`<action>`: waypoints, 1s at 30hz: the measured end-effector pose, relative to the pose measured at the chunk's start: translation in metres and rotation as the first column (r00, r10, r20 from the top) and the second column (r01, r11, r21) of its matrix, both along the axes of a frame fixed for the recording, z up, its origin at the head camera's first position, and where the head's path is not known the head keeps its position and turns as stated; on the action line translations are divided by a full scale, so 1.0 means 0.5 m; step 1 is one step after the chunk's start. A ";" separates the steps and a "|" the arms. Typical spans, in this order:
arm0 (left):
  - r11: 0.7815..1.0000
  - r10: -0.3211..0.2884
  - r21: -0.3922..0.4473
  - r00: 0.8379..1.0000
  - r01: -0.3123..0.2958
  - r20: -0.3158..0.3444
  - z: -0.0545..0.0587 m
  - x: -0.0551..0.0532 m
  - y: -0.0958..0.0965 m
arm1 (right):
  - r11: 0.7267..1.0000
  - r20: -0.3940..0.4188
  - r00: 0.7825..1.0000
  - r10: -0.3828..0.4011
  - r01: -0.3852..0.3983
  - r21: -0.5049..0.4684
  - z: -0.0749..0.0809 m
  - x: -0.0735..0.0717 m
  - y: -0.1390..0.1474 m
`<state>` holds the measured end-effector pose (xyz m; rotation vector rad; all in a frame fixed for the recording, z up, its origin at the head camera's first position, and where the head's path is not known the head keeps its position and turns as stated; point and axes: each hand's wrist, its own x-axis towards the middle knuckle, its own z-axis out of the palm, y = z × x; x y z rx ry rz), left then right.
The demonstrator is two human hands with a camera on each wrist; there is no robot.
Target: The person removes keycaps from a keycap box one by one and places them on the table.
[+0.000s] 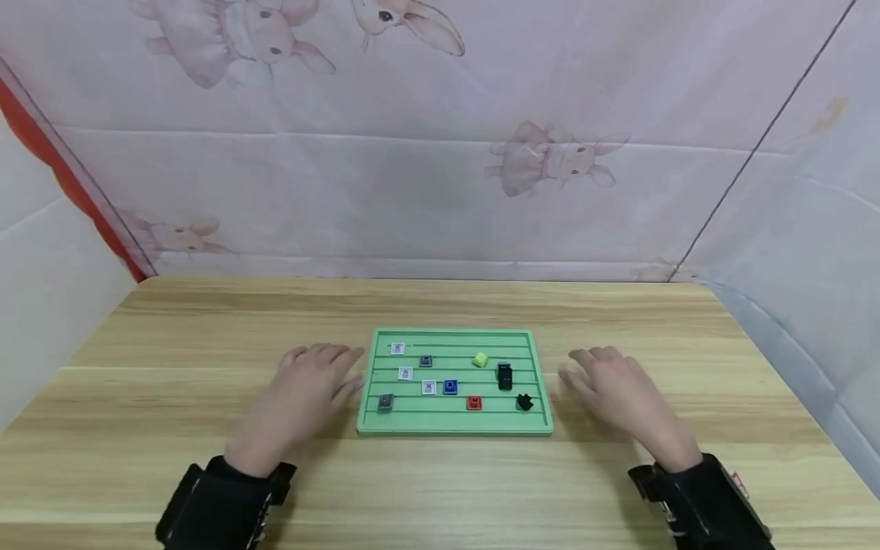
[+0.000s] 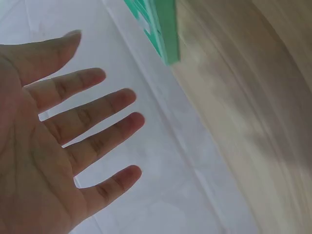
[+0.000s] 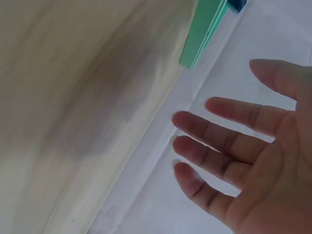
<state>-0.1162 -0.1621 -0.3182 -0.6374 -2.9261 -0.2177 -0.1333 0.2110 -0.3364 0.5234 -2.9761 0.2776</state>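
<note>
A light green ridged tray (image 1: pixel 454 424) lies on the wooden table between the two hands. On it sit several small square pieces: white pieces (image 1: pixel 406 373) at the left, a dark grey piece (image 1: pixel 386 402) at the lower left, a blue piece (image 1: pixel 450 387), a red piece (image 1: pixel 474 402), a lime green piece (image 1: pixel 480 359) and black pieces (image 1: pixel 505 376) at the right. My left hand (image 1: pixel 302 401) hovers just left of the tray, holding nothing, its fingers spread in the left wrist view. To the tray's right, my right hand (image 1: pixel 619 393) is empty too, with fingers relaxed.
The wooden table (image 1: pixel 454 496) extends around the tray. Behind it stands a pale cloth backdrop (image 1: pixel 412 183) printed with rabbits, and white side walls (image 1: pixel 804 252) rise at left and right. Black wrist bands (image 1: pixel 220 508) circle both wrists.
</note>
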 end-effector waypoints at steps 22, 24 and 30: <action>0.990 -0.142 -0.029 0.990 0.142 -0.004 -0.040 0.022 0.071 | 0.996 0.092 0.992 0.081 -0.077 -0.042 -0.018 0.024 -0.057; 0.989 -0.145 -0.029 0.989 0.145 0.003 -0.043 0.022 0.072 | 0.996 0.102 0.991 0.084 -0.080 -0.046 -0.018 0.025 -0.058; 0.990 -0.141 -0.013 0.990 0.141 0.012 -0.048 0.020 0.075 | 0.995 0.136 0.987 0.085 -0.077 -0.060 -0.019 0.024 -0.060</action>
